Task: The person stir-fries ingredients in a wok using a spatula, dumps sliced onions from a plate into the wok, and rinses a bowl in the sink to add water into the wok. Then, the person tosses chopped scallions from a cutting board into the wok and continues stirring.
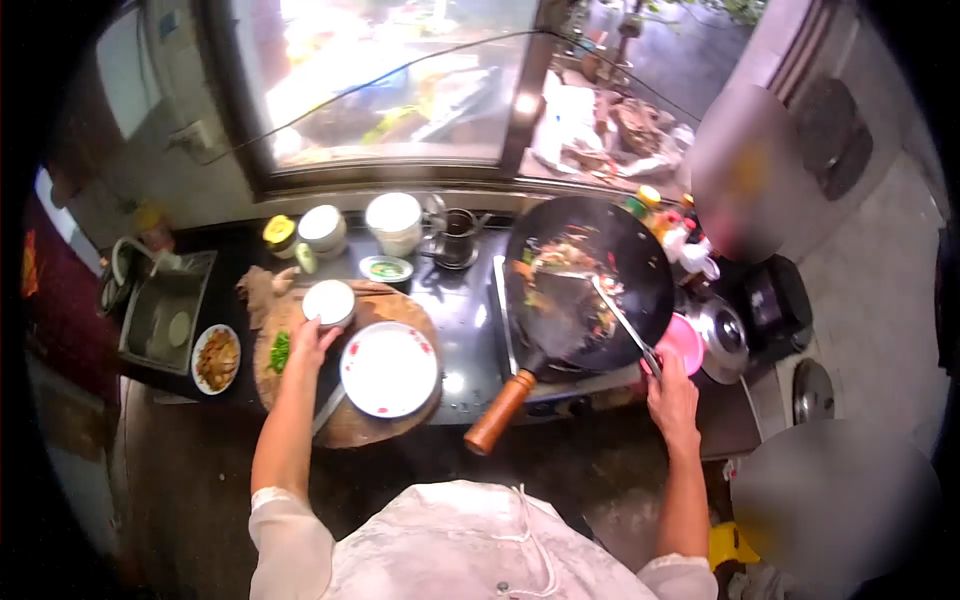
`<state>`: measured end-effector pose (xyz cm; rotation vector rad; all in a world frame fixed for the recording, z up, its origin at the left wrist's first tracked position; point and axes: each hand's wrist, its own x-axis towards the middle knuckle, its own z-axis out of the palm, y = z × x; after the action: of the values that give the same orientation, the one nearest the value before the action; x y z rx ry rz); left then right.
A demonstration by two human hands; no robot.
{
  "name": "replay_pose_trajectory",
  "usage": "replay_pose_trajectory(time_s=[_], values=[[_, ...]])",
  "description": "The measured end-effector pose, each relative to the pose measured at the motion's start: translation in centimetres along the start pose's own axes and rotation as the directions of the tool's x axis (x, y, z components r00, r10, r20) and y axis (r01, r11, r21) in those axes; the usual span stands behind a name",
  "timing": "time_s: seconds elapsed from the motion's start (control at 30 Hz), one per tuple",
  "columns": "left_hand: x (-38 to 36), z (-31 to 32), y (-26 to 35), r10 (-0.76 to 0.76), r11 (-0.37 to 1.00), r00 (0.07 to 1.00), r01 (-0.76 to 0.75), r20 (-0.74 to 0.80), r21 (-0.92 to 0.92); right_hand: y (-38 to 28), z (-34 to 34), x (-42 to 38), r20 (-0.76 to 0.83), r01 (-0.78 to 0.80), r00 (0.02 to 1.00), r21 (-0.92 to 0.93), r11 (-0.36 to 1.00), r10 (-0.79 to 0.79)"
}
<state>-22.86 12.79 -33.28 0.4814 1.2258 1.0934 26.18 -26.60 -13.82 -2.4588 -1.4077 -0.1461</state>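
Observation:
My left hand (314, 342) grips a small white bowl (329, 300) at its near side, over the round wooden chopping board (345, 432). Chopped green herbs (279, 350) lie on the board left of that hand. To its right is a white plate with a red floral rim (390, 368), and part of a knife blade (329, 411) shows beside it. My right hand (672, 397) is closed round the handle of a spatula (628, 326). The blade reaches into stir-fried food (565, 262) in a black wok (640, 230) on the stove.
The wok's wooden handle (500, 411) points toward me. A plate of browned food (216, 360) stands near the sink (165, 310). Stacked white bowls (394, 222), a cut squash (279, 233) and a metal pitcher (457, 240) line the window. A pink bowl (683, 345) and pot lid (722, 335) sit right.

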Motion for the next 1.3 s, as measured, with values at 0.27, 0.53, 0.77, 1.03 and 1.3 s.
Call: replay_pose_trajectory(time_s=[0.27,0.53,0.77,1.03,1.3], values=[[-19.0,5.2,-1.2,0.462,0.769,0.879,-0.464,0.12,0.439,1.6,-17.3,-2.5,0.117,0.099,0.991,-0.326,0.94,-0.064],[-35.3,15.2,-8.2,0.492,0.292,0.525,-0.851,0.695,0.436,4.0,-7.4,6.8,-0.054,0.354,0.919,-0.323,0.878,-0.391],[-36.4,15.0,-9.2,0.548,0.256,0.585,-0.797,0.597,0.547,7.8,-12.8,10.7,0.052,0.106,0.994,-0.266,0.958,-0.096],[-36.7,15.2,-9.6,0.581,0.22,0.566,-0.801,0.585,0.557,4.5,-8.5,17.7,0.451,0.377,0.862,-0.262,0.888,-0.233],[-36.6,15.3,-9.4,0.557,0.236,0.59,-0.787,0.584,0.57,8.4,-13.8,20.2,0.336,0.316,0.931,-0.538,0.781,-0.146]])
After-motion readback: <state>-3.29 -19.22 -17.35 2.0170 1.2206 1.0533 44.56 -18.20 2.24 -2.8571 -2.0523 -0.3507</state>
